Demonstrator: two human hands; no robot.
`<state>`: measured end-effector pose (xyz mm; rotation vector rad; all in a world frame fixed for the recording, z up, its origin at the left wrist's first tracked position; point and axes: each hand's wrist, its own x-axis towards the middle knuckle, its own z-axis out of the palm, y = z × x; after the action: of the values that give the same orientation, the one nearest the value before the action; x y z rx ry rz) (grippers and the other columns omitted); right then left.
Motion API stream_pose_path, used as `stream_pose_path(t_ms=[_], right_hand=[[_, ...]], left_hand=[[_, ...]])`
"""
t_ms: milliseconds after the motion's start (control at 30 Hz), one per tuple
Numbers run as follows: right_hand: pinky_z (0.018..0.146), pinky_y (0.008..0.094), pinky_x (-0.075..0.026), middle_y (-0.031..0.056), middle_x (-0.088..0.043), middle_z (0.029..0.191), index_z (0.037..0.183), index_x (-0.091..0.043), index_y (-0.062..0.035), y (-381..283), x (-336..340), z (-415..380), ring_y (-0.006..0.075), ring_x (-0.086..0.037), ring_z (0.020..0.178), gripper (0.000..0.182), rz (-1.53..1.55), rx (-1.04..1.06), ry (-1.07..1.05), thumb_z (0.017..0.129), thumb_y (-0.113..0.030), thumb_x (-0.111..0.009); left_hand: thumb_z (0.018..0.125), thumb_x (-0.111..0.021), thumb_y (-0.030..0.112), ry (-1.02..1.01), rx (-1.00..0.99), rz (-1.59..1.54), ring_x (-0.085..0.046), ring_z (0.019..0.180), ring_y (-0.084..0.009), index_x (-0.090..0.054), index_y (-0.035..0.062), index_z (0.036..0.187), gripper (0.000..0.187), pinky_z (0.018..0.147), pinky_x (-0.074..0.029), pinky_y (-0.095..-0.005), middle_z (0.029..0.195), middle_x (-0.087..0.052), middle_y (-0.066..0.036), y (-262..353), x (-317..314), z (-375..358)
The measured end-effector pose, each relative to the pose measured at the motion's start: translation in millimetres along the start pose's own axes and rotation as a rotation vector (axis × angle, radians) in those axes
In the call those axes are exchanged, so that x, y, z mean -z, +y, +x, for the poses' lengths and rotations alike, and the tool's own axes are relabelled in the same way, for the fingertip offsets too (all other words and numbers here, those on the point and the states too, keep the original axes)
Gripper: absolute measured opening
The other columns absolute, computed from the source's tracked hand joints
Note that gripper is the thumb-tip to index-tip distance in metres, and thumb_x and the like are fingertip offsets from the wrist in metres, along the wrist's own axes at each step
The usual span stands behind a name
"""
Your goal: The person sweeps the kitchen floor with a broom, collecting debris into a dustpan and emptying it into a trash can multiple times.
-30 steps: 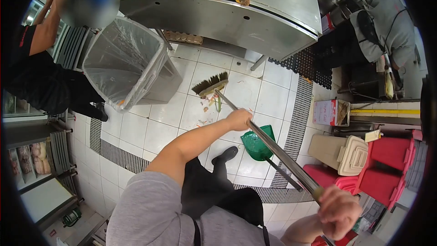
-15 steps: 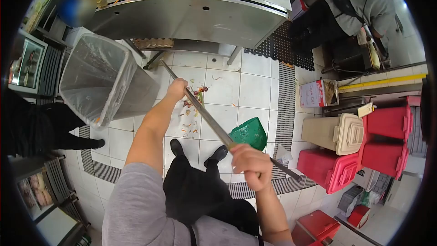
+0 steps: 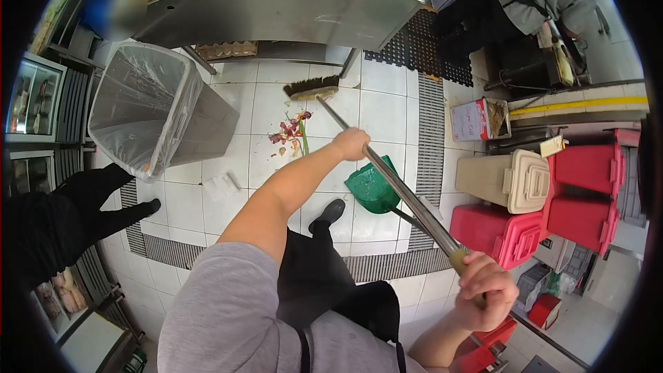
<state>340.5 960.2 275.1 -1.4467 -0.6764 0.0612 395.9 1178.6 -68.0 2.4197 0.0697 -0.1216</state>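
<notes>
Two hands (image 3: 352, 144) (image 3: 487, 291) on one broom (image 3: 409, 200); one dustpan (image 3: 370, 188)

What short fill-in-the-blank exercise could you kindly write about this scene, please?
The left hand grips the broom nearer its bristles than the ____ hand does.
The dustpan is coloured ____.
In this view, the grey bin stands to the ____ of the scraps.
Missing words: right; green; left.

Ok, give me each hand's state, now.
Left hand: closed, holding the broom handle.
Right hand: closed, also holding the broom handle.
</notes>
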Motion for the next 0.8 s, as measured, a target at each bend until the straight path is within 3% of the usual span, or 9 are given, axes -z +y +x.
stream_pose_path(t_ms=[200,267,433,500,567,600,633,667,800], right_hand=[[0.051,0.0343,-0.043,0.0039,-0.047,0.044,0.059,-0.050,-0.0023,-76.0,33.3,8.2,0.0152,-0.048,0.039,0.015,-0.039,0.075,-0.131,0.069,-0.003,-0.040],[0.055,0.0250,-0.038,-0.0030,-0.046,0.044,0.064,-0.050,-0.0089,-99.2,59.6,9.8,0.0089,-0.046,0.040,0.011,-0.069,0.137,-0.310,0.072,-0.017,-0.048],[0.046,0.0162,-0.045,-0.0027,-0.054,0.044,0.061,-0.054,-0.0084,-133.0,109.4,36.3,0.0044,-0.052,0.038,0.008,0.456,0.208,-0.397,0.066,-0.011,-0.059],[0.039,0.0289,-0.044,0.0025,-0.045,0.040,0.059,-0.051,-0.0037,-106.2,115.8,65.8,0.0113,-0.048,0.035,0.012,0.732,0.162,-0.636,0.066,0.002,-0.043],[0.033,0.0251,-0.044,0.0012,-0.042,0.035,0.055,-0.048,-0.0050,-62.4,87.7,87.3,0.0087,-0.047,0.031,0.013,0.891,-0.087,-0.763,0.065,0.002,-0.047],[0.029,0.0231,-0.040,-0.0002,-0.041,0.035,0.052,-0.047,-0.0064,-45.4,72.6,78.3,0.0084,-0.044,0.029,0.014,0.746,-0.271,-0.565,0.066,-0.003,-0.049],[0.026,0.0212,-0.030,0.0013,-0.043,0.037,0.049,-0.045,-0.0070,-6.0,12.8,100.2,0.0087,-0.037,0.027,0.018,0.947,-0.041,-1.170,0.066,-0.005,-0.048],[0.037,0.0267,-0.034,0.0049,-0.045,0.042,0.052,-0.047,-0.0055,29.1,12.4,69.0,0.0162,-0.040,0.035,0.016,0.931,-0.369,-0.846,0.068,-0.010,-0.048],[0.058,0.0349,-0.042,0.0059,-0.052,0.054,0.060,-0.057,-0.0012,89.0,-93.2,7.1,0.0220,-0.050,0.051,0.016,0.807,-0.329,-1.190,0.068,-0.015,-0.055]], left_hand=[[0.068,-0.057,0.024,-0.163,-0.039,-0.086,-0.054,0.078,-0.0324,-0.056,0.0047,0.064,0.020,0.067,-0.044,-0.0402,0.072,-0.057,-0.014,78.7,-2.6,-37.6],[0.072,-0.055,0.027,-0.182,-0.040,-0.109,-0.052,0.079,-0.0328,-0.056,0.0037,0.065,0.025,0.068,-0.044,-0.0395,0.070,-0.055,-0.014,105.1,17.6,-55.3],[0.073,-0.058,0.021,0.329,0.048,-0.234,-0.052,0.068,-0.0328,-0.052,0.0020,0.063,0.022,0.064,-0.040,-0.0419,0.065,-0.055,-0.015,159.8,54.8,-138.7],[0.075,-0.058,0.022,0.379,0.128,-0.215,-0.051,0.068,-0.0330,-0.051,0.0024,0.062,0.024,0.064,-0.039,-0.0409,0.064,-0.053,-0.015,153.4,60.7,-184.1],[0.069,-0.059,0.015,0.275,0.396,-0.136,-0.051,0.070,-0.0324,-0.052,0.0031,0.061,0.016,0.064,-0.040,-0.0413,0.066,-0.054,-0.015,138.3,66.8,-231.9],[0.068,-0.058,0.013,0.409,0.459,-0.112,-0.052,0.068,-0.0326,-0.052,0.0039,0.060,0.014,0.063,-0.040,-0.0421,0.064,-0.054,-0.014,123.3,55.9,-257.3],[0.070,-0.057,0.013,0.422,0.584,-0.089,-0.051,0.067,-0.0336,-0.051,0.0040,0.058,0.016,0.062,-0.040,-0.0426,0.063,-0.053,-0.015,100.7,41.4,-283.6],[0.072,-0.057,0.013,0.471,0.644,-0.065,-0.050,0.065,-0.0351,-0.050,0.0035,0.058,0.018,0.060,-0.040,-0.0432,0.062,-0.052,-0.016,79.7,34.5,-306.9],[0.073,-0.057,0.016,0.500,0.917,0.030,-0.048,0.064,-0.0383,-0.047,0.0012,0.058,0.023,0.060,-0.039,-0.0446,0.062,-0.051,-0.019,-5.4,-30.9,-380.8]])
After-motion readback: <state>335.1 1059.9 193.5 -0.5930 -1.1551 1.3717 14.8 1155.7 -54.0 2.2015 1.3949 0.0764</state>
